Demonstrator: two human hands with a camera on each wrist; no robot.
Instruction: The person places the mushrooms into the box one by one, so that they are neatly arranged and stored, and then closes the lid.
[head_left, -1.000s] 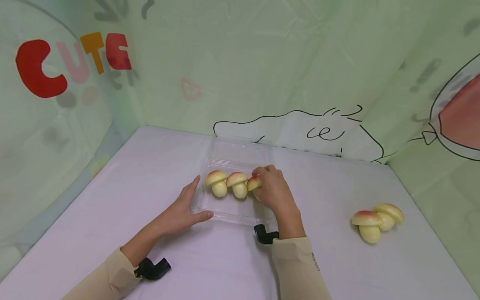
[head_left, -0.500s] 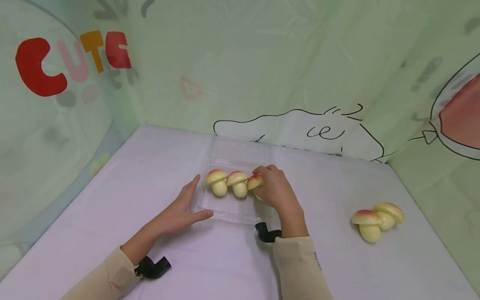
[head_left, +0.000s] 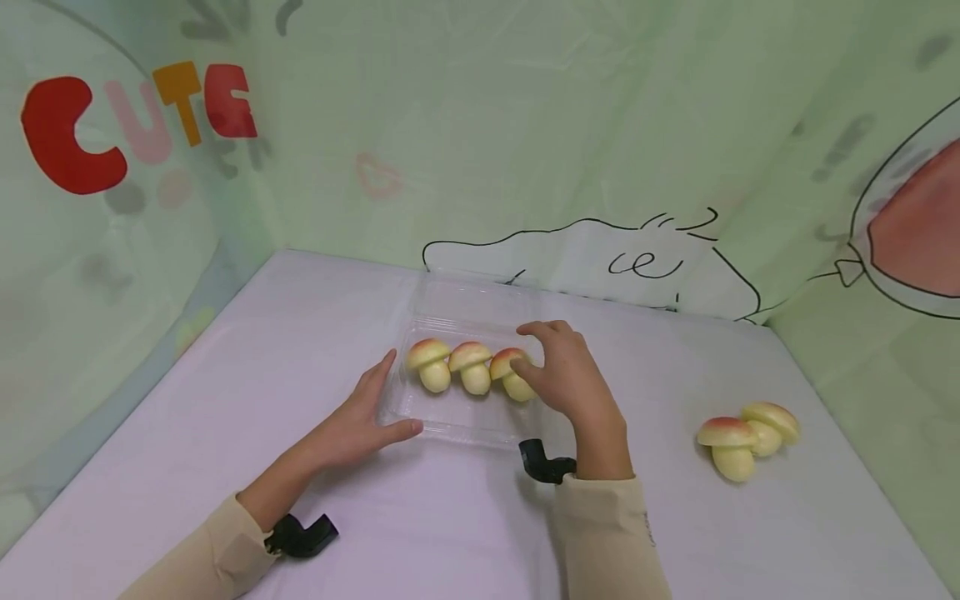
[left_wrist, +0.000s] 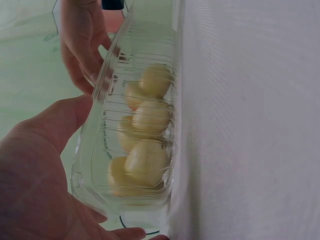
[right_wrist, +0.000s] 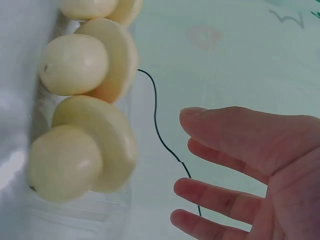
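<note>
Mushroom-shaped pieces: 5 total, 3 in the clear container, 2 loose ones on the tabletop. Container count 1, tabletop 1. Grips: 2, one left grip, one right grip. Beige sleeves: 2. Black wrist pieces: 2. Big coloured wall letters: 4.

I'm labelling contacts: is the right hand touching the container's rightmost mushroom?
Apart: the right wrist view shows a clear gap between the right hand and that mushroom.

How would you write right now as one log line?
left hand: beside clear box | right hand: holding nothing | three mushrooms: in box | two mushrooms: on table
</note>
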